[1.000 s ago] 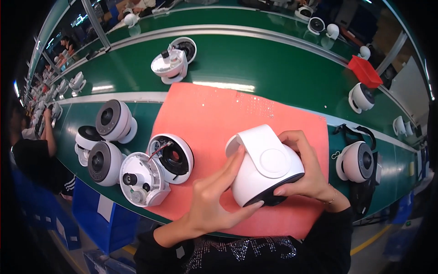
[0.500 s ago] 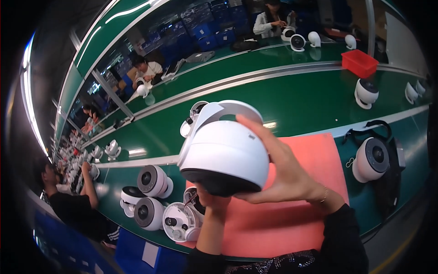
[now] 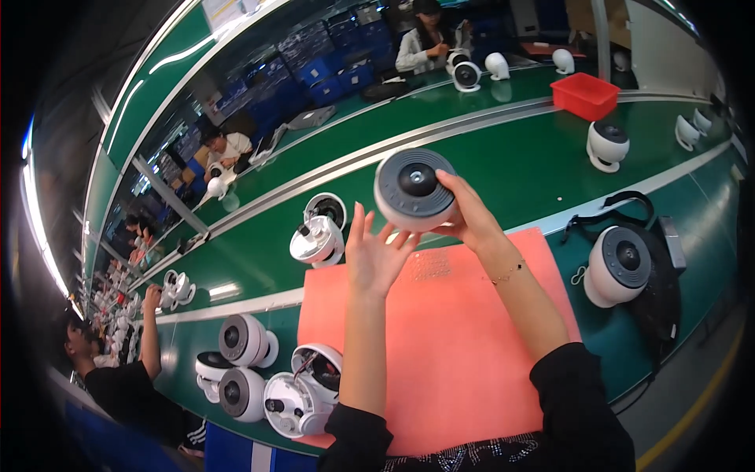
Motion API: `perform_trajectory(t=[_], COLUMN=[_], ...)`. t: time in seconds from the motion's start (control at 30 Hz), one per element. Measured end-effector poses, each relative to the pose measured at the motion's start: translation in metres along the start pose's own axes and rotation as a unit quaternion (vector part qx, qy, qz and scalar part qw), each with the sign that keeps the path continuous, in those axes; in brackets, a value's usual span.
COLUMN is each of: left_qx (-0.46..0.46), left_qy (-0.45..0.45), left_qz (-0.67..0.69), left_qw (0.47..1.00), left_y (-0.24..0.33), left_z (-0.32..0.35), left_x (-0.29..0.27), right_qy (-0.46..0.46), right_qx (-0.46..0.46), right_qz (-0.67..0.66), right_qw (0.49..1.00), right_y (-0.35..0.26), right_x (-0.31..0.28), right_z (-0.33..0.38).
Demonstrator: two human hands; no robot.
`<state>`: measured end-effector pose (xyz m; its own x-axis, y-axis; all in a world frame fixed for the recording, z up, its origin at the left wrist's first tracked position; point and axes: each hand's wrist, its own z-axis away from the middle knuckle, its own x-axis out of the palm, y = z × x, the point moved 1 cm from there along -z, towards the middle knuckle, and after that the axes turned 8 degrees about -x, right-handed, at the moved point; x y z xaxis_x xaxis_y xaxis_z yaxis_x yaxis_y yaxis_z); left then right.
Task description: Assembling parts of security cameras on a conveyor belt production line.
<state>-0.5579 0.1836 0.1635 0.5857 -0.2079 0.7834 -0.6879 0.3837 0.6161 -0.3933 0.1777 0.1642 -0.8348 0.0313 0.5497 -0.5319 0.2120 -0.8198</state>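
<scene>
My right hand grips a round white camera from its right side. Its dark grey ringed face and black lens point toward me. My left hand is just below and left of it, palm up with fingers spread; whether its fingertips touch the camera's underside I cannot tell. Below both arms lies a pink mat. Left of the held camera, an opened white housing shows its inner parts on the green belt. Beside my left forearm another opened housing shows wires and dark fittings.
Several assembled cameras cluster left of the mat. One camera stands at right by a black strap. A red bin and a further camera are across the belt. Co-workers sit at left and opposite.
The camera has moved away from me and turned, so its lens face now points toward me. My left hand has come out from beneath it and spread its fingers. The view has shifted slightly.
</scene>
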Motion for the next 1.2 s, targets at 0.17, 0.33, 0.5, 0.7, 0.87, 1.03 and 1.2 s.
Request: perform_trajectory(t=[0.17,0.33,0.5,0.7,0.87,1.03,1.2], left_qx=[0.271,0.272,0.343,0.278,0.16,0.081,0.05], left_qy=[0.312,0.435,0.321,0.265,0.183,0.153,0.128], left_qz=[-0.066,-0.032,0.057,0.012,-0.079,-0.205,-0.324], left_qw=[0.908,0.858,0.881,0.923,0.967,0.963,0.936], left_y=[0.028,0.037,0.03,0.018,0.033,0.025,0.014], left_z=[-0.049,-0.061,-0.086,-0.07,-0.051,-0.031,-0.011], left_x=[-0.086,-0.119,-0.176,-0.117,-0.096,-0.044,-0.006], right_qy=[0.087,0.171,0.311,0.143,-0.118,-0.177,-0.209], right_qx=[-0.004,-0.007,-0.113,-0.341,-0.343,-0.419,-0.394], right_qz=[-0.058,0.032,0.368,0.612,0.711,0.754,0.78], right_qw=[0.995,0.985,0.869,0.699,0.602,0.473,0.438], right_y=[0.025,0.048,0.06,0.004,0.0,0.002,-0.014], right_x=[-0.049,-0.1,-0.122,-0.044,-0.012,-0.017,-0.023], right_z=[-0.032,-0.043,-0.062,-0.015,0.016,0.064,0.111])
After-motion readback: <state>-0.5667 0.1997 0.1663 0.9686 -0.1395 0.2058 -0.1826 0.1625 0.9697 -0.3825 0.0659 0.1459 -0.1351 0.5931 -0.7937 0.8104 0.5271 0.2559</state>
